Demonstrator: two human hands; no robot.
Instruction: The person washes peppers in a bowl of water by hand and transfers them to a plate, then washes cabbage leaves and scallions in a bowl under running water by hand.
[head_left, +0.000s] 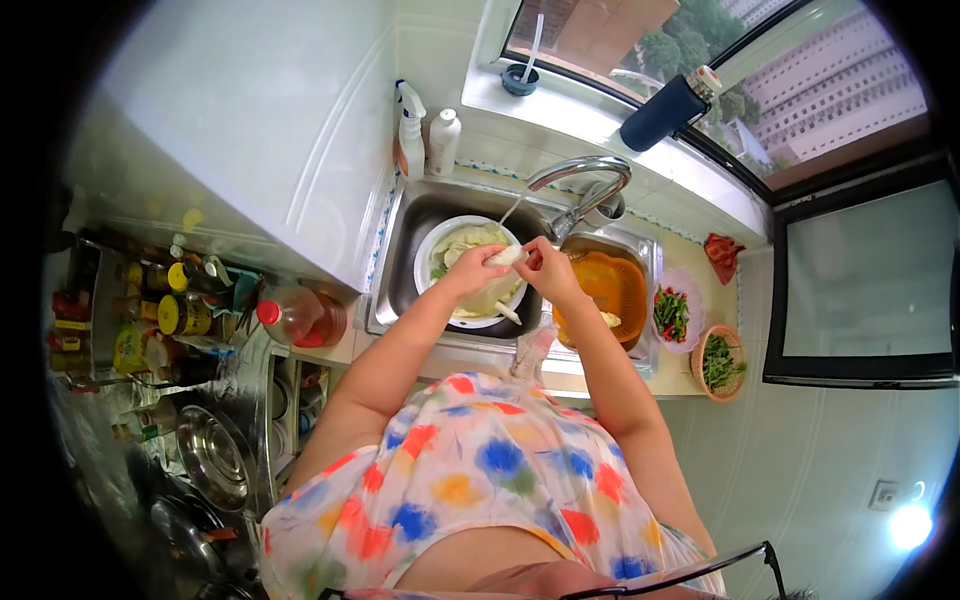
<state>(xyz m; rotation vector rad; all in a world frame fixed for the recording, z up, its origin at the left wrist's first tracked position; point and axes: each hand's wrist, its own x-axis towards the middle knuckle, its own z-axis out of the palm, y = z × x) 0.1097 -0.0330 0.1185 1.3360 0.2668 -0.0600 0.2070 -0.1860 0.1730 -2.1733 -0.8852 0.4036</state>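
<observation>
Over the left sink basin, my left hand (474, 272) is closed around a whitish vegetable piece (507, 256); its exact kind is not clear. My right hand (549, 274) pinches at the right end of the same piece, fingertips together. Below them a white bowl (425, 250) sits in the basin, holding water, pale slices and a bit of green. A pale stick-like piece (508, 313) lies by the bowl's lower right rim. From the curved chrome faucet (585, 165), a thin stream of water falls into the bowl.
An orange basket (625, 285) occupies the right basin. Farther right stand a plate of red and green chilies (671, 314) and a basket of greens (720, 362). A spray bottle (410, 130) and white bottle (444, 140) stand behind; a red-capped jug (300, 318) is at left.
</observation>
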